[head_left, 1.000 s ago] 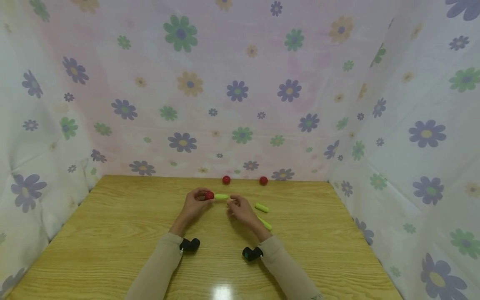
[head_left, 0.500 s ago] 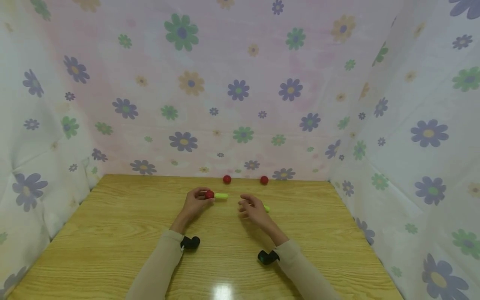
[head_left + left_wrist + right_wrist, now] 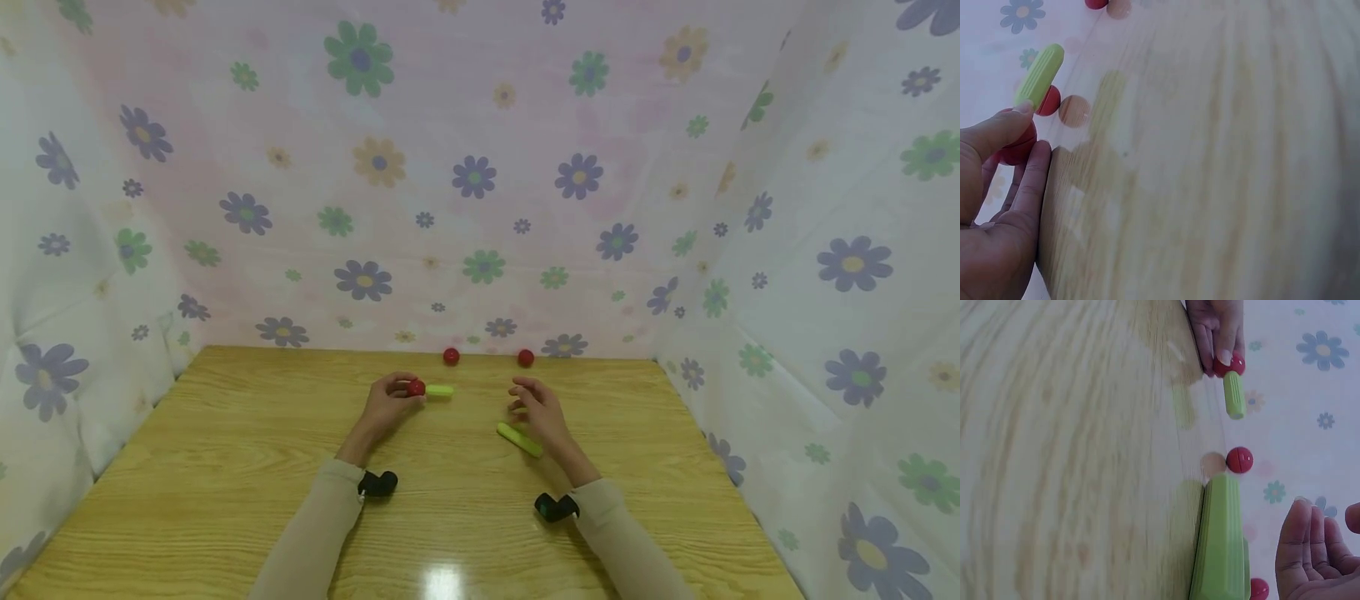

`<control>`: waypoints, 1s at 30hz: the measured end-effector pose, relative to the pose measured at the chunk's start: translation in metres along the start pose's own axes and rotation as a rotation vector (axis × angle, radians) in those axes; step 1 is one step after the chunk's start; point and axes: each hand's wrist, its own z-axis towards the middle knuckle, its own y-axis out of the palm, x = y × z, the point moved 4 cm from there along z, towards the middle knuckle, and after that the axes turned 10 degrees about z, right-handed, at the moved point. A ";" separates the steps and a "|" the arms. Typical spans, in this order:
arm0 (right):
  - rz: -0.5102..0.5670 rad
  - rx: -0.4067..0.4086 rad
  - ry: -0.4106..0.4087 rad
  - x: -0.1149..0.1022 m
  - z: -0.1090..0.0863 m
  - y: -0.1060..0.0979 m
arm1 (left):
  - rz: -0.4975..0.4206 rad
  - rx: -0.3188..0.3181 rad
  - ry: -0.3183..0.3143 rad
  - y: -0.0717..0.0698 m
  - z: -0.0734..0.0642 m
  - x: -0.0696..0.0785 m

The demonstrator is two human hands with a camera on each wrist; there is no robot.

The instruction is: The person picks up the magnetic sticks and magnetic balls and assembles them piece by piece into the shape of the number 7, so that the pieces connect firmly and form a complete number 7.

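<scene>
My left hand (image 3: 385,410) pinches a red ball (image 3: 416,388) between thumb and fingers, low over the wooden table. From the ball a ridged light-green stick (image 3: 1041,75) juts out to the right; the two appear joined. My right hand (image 3: 543,417) hovers with loosely bent fingers and holds nothing. Just below its fingers lies a loose green stick (image 3: 519,440) on the table. In the right wrist view this green stick (image 3: 1219,544) is near the palm, and part of a second green stick (image 3: 1246,569) shows behind it. That second stick is hidden by the hand in the head view.
Two more red balls (image 3: 451,357) (image 3: 526,357) sit along the table's back edge. Flower-printed cloth (image 3: 480,225) hangs behind and on both sides of the wooden table (image 3: 247,433).
My right hand has moved to the right, away from the stick on the held ball, to above the loose sticks. My left hand has stayed nearly still with the ball.
</scene>
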 end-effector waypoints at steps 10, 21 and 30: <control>-0.055 0.163 -0.005 0.002 0.009 -0.025 | -0.008 -0.005 -0.007 -0.002 -0.001 -0.002; -0.061 0.174 0.115 0.016 0.019 -0.047 | -0.017 -0.009 -0.023 -0.001 -0.001 -0.003; 0.041 0.158 0.177 0.030 0.038 -0.063 | -0.029 -0.010 -0.039 0.001 0.000 -0.005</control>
